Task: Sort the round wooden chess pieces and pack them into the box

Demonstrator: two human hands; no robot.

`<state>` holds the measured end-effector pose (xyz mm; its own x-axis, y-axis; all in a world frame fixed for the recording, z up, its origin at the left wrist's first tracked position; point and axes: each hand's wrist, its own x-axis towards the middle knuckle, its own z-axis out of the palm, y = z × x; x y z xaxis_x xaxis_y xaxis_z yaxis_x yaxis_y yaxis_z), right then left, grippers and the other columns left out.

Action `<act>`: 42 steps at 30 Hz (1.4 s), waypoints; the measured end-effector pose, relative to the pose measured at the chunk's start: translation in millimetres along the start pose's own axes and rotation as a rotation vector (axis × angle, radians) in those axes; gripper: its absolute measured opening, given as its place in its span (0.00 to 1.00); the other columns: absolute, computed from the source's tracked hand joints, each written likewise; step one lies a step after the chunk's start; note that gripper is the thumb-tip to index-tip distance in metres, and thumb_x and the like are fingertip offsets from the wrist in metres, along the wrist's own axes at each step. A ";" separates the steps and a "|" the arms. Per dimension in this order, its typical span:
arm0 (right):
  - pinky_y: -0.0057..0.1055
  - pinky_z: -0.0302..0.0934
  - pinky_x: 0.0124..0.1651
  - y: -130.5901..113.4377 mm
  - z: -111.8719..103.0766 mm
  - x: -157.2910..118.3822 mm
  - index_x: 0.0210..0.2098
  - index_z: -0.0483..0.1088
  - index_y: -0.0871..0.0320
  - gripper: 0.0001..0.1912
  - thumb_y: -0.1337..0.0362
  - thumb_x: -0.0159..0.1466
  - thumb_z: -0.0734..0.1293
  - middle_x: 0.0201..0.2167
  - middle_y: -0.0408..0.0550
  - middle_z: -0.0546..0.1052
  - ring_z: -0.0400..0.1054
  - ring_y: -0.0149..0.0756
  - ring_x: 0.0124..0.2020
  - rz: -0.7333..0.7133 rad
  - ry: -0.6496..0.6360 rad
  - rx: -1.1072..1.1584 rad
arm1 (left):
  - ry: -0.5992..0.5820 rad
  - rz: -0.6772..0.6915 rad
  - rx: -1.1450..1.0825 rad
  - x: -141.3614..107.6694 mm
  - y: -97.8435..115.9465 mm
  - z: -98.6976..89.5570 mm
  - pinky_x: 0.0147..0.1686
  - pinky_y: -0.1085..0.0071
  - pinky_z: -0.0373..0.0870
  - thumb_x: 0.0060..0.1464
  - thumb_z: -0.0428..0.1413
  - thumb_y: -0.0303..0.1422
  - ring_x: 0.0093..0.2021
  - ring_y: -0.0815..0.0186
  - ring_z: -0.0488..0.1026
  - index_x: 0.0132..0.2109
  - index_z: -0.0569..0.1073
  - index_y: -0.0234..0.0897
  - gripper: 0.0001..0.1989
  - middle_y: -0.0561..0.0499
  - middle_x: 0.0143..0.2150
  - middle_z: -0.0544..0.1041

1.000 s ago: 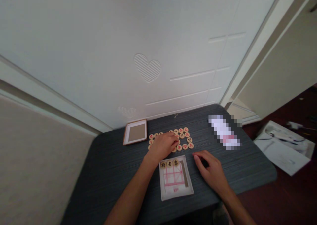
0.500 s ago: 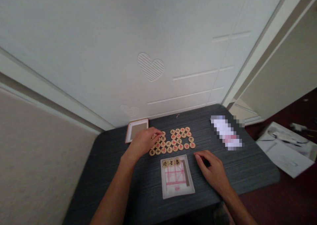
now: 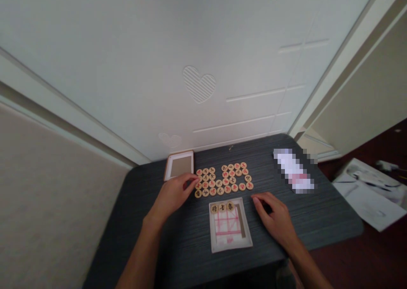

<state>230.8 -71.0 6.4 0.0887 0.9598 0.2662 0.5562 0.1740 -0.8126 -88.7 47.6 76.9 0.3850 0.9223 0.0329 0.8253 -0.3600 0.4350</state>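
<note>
My left hand (image 3: 176, 191) is at the left edge of a block of round wooden Chinese chess pieces (image 3: 227, 189). Its thumb and forefinger are drawn together against the end of one row; whether a piece is pinched there is hidden. The pieces lie flat in rows, marked in red or black, with gaps in the upper middle and on the right. In front of them sits a shallow white box (image 3: 231, 250) with red lines inside and three black-marked pieces (image 3: 222, 207) along its far side. To its right, my right hand (image 3: 275, 217) rests on the table, fingers curled and holding nothing.
A shallow brown-edged box lid (image 3: 167, 173) lies behind my left hand. On the right of the dark table (image 3: 330, 217) is a blurred-out pale object (image 3: 292, 170). A white panelled door (image 3: 143, 81) stands behind the table, and a white box (image 3: 372, 195) is on the floor.
My left hand has drawn back to the left and toward me, uncovering the upper left pieces. My right hand stays put. The whole view has shifted slightly.
</note>
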 end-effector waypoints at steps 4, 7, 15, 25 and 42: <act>0.35 0.71 0.44 1.0 0.4 0.2 0.41 0.78 0.53 0.12 0.58 0.71 0.62 0.38 0.49 0.81 0.77 0.41 0.40 -0.016 0.001 -0.009 | 0.003 0.008 0.005 -13.4 -3.6 8.8 0.41 0.70 0.74 0.65 0.52 0.42 0.38 0.64 0.78 0.48 0.79 0.46 0.13 0.52 0.48 0.82; 0.35 0.71 0.44 2.6 1.1 0.0 0.41 0.78 0.53 0.12 0.57 0.71 0.62 0.38 0.49 0.81 0.77 0.41 0.40 -0.024 0.005 -0.015 | -0.006 0.023 0.009 -19.8 -2.4 13.6 0.40 0.70 0.74 0.65 0.52 0.40 0.35 0.66 0.77 0.49 0.78 0.45 0.12 0.51 0.49 0.81; 0.35 0.70 0.45 3.5 1.8 -0.2 0.41 0.77 0.53 0.12 0.58 0.71 0.62 0.38 0.49 0.81 0.77 0.41 0.40 -0.013 -0.010 -0.016 | 0.026 0.070 0.155 -6.9 7.8 23.7 0.49 0.69 0.73 0.69 0.48 0.38 0.51 0.62 0.77 0.52 0.76 0.46 0.14 0.52 0.54 0.78; 0.35 0.69 0.46 2.2 0.9 -0.4 0.42 0.77 0.52 0.10 0.59 0.71 0.63 0.39 0.48 0.81 0.76 0.41 0.41 0.018 -0.018 0.003 | 0.016 0.085 0.238 19.2 13.7 18.7 0.41 0.69 0.73 0.67 0.51 0.37 0.44 0.61 0.79 0.46 0.78 0.43 0.11 0.50 0.46 0.80; 0.35 0.70 0.46 2.1 1.5 0.1 0.41 0.77 0.52 0.10 0.60 0.71 0.63 0.38 0.48 0.81 0.77 0.41 0.41 0.014 -0.001 0.031 | -0.076 0.048 0.215 86.5 17.6 34.8 0.44 0.67 0.70 0.63 0.57 0.41 0.44 0.58 0.77 0.45 0.81 0.43 0.11 0.48 0.44 0.81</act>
<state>230.7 -70.1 4.0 0.0952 0.9626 0.2538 0.5288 0.1671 -0.8322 -26.5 116.1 56.1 0.4494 0.8930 -0.0226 0.8712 -0.4325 0.2324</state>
